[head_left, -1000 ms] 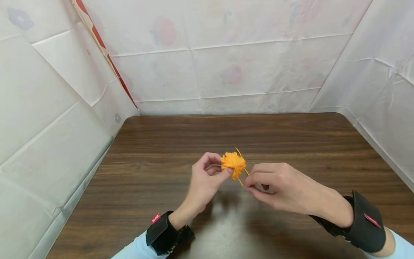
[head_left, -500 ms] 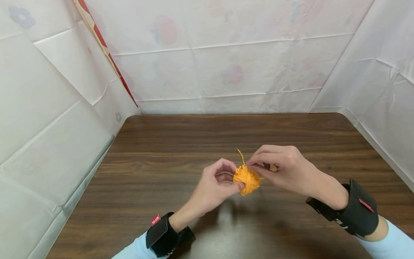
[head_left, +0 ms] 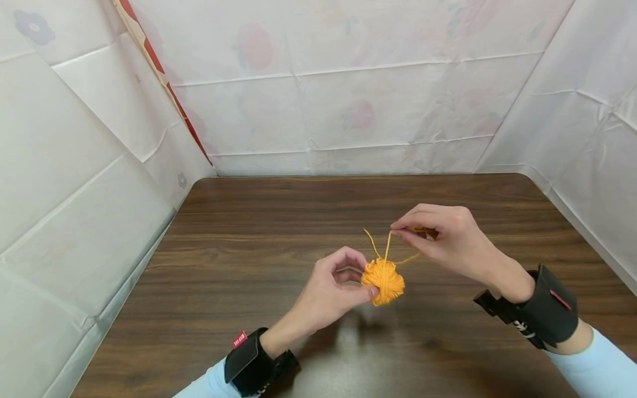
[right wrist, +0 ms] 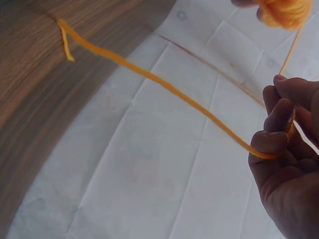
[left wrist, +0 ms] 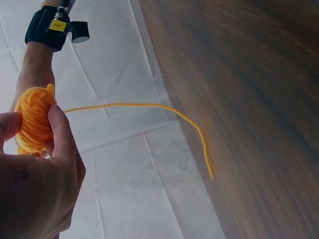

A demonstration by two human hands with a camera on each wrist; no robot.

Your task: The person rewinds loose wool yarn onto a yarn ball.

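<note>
Left hand (head_left: 330, 287): fingers clamped on orange yarn ball (head_left: 383, 280), above wooden table (head_left: 249, 265).
Right hand (head_left: 443, 240): fingertips pinched on yarn strand (head_left: 387, 246).

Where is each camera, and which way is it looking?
Head: worn on the head, looking down at the dark wooden table; both hands and wristbands show.
Left wrist: behind the left hand, which grips the small orange yarn ball.
Right wrist: behind the right hand, which pinches the orange yarn strand.
All three share the yarn.
</note>
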